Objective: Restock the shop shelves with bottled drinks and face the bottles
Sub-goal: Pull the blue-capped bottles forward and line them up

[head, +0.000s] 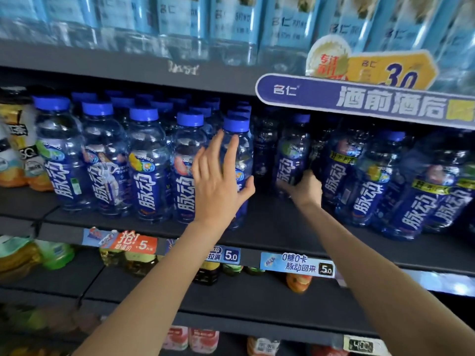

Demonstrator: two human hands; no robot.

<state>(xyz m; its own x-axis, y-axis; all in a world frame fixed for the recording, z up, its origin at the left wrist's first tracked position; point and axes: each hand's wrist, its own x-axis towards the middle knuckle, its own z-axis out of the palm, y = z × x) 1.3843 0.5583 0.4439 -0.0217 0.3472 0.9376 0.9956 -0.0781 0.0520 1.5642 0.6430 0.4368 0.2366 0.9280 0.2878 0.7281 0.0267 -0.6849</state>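
A row of clear blue bottles with blue caps and dark blue labels stands on the middle shelf (282, 237). My left hand (221, 181) holds the rightmost bottle of the left group (236, 124): the thumb hooks round its right side and the fingers lie along its left side. My right hand (304, 187) reaches deeper into the gap and grips the lower part of another bottle (293, 150) set back in the shade. Further right stand more of the same bottles (370, 181), some with yellow label bands.
Light-blue packs (231, 21) fill the top shelf, and a purple promo sign (359, 98) overhangs the right bottles. Price tags (295, 263) line the shelf edge. Orange and white bottles (15, 155) stand at far left. The lower shelves hold other coloured drinks (54, 255).
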